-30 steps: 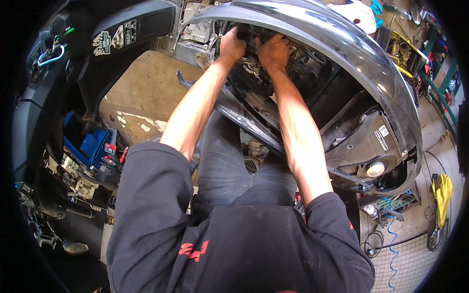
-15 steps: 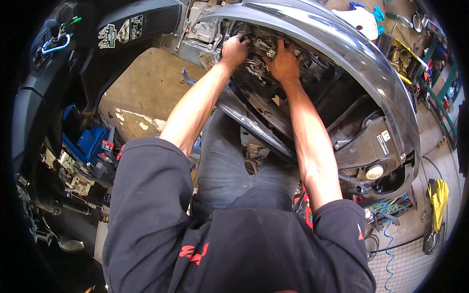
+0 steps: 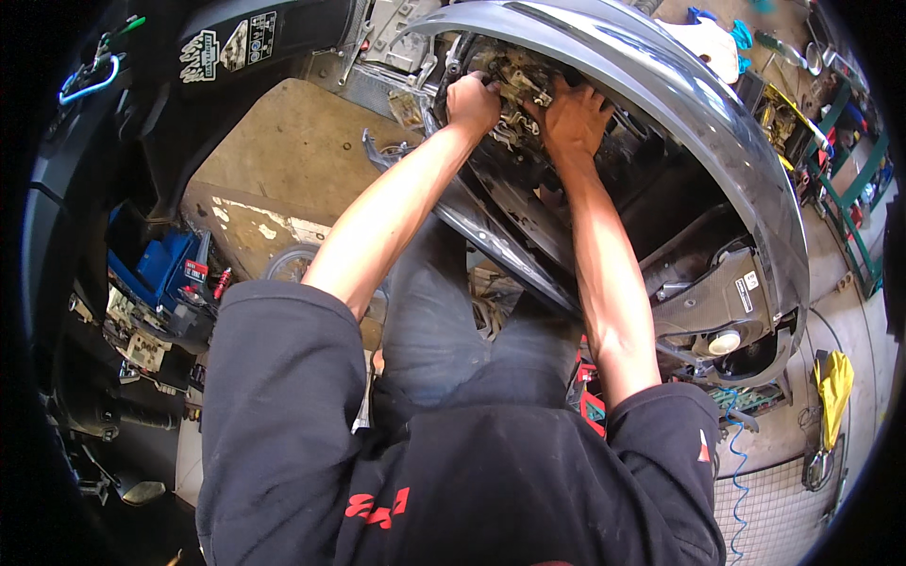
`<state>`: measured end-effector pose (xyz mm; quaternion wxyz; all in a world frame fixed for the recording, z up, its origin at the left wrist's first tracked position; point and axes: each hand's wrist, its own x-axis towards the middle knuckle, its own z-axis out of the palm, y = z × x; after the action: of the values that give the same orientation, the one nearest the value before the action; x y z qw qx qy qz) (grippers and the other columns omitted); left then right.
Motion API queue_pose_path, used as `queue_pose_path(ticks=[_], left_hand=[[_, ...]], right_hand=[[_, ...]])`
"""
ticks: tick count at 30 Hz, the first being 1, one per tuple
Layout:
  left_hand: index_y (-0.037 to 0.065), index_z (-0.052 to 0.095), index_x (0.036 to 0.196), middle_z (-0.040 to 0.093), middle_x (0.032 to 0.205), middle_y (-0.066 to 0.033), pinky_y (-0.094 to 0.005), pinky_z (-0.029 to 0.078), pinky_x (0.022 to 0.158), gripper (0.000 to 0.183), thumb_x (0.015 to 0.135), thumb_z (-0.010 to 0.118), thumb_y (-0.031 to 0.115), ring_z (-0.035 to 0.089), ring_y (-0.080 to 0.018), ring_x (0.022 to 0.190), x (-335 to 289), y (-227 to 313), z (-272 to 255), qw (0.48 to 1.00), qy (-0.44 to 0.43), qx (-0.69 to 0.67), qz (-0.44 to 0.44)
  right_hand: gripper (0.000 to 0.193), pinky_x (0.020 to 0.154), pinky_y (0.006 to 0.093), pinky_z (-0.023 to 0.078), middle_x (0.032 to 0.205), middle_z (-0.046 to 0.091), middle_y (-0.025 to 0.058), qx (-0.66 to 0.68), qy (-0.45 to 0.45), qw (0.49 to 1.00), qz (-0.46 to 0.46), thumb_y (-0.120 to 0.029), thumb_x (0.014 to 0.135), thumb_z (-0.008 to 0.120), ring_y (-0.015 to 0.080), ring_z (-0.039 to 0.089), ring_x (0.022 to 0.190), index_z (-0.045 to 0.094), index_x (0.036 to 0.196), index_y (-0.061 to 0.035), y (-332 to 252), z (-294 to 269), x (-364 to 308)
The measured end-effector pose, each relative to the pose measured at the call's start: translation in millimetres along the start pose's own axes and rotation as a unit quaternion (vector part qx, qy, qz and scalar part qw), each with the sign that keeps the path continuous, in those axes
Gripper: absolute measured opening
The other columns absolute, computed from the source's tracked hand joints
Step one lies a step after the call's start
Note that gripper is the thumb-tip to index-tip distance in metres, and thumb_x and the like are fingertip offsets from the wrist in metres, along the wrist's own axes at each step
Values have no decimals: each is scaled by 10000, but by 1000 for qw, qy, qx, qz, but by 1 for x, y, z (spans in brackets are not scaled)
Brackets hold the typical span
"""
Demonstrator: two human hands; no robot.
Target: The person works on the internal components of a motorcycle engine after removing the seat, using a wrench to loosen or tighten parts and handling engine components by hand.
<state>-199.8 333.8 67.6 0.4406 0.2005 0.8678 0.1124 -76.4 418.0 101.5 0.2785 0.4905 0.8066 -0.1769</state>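
Inside a dark curved vehicle body panel [image 3: 746, 160], at the upper middle, sits a grimy metal mechanism [image 3: 517, 80] with small brackets and levers. My left hand [image 3: 475, 102] is closed at its left side, the fingers curled against its edge; the fingertips are partly hidden. On the other side my right hand [image 3: 574, 121] lies with fingers stretched and spread, its thumb side next to the mechanism and its fingertips over the dark inner surface. The near edge [image 3: 500, 247] of the panel piece crosses above my legs.
A brown board [image 3: 293, 160] covers the floor at left, beside a dark vehicle body [image 3: 179, 57]. A blue toolbox [image 3: 160, 269] stands lower left. On the right are a yellow cloth [image 3: 834, 387], a coiled blue hose [image 3: 741, 491] and a green rack [image 3: 854, 179].
Both hands have shifted slightly right and down in the picture. My right hand's fingers have spread more, and the mechanism shows more between the hands. The view has tilted a little.
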Motion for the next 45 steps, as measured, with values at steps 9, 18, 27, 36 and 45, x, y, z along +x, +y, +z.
queue_pose_path(ticks=[9, 18, 27, 36, 45], left_hand=[[20, 610, 1141, 626, 1108, -234, -461, 465, 933, 384, 808, 574, 206, 571, -412, 1088, 22, 12, 25, 991, 110, -71, 7], [34, 648, 1053, 651, 1049, -241, -453, 470, 909, 282, 794, 583, 126, 583, -409, 1070, 33, 22, 7, 991, 49, -86, 85], [6, 623, 1064, 649, 1026, -244, -469, 478, 833, 256, 818, 608, 73, 584, -442, 1024, 33, 14, -14, 964, -16, -11, 264], [3, 597, 1148, 625, 1092, -265, -484, 512, 839, 362, 840, 624, 192, 586, -442, 1033, 52, 14, -8, 974, -47, 94, 199], [75, 602, 1221, 579, 1285, -189, -437, 444, 979, 451, 868, 589, 356, 529, -368, 1209, 84, 15, -15, 984, -5, 140, 109]], right_hand=[[700, 883, 469, 474, 1147, 585, 255, 50, 34, 997, -50, -514, 764, 719, 390, 602, 1046, 536, 1289, -88, 5, 21, 9], [644, 883, 500, 457, 1089, 575, 226, 98, 103, 987, -78, -446, 745, 764, 412, 592, 1024, 577, 1245, -87, 11, 31, 8], [621, 935, 496, 448, 1120, 575, 223, 122, 63, 989, -57, -446, 727, 778, 410, 587, 1052, 583, 1216, -116, 15, 25, 8], [625, 935, 497, 440, 1147, 567, 221, 145, 82, 985, -47, -403, 705, 803, 397, 577, 1083, 583, 1214, -117, 19, 29, 8], [669, 947, 517, 438, 1239, 493, 231, 163, 55, 985, -25, -399, 717, 798, 402, 553, 1104, 543, 1277, -136, 0, 15, 1]])
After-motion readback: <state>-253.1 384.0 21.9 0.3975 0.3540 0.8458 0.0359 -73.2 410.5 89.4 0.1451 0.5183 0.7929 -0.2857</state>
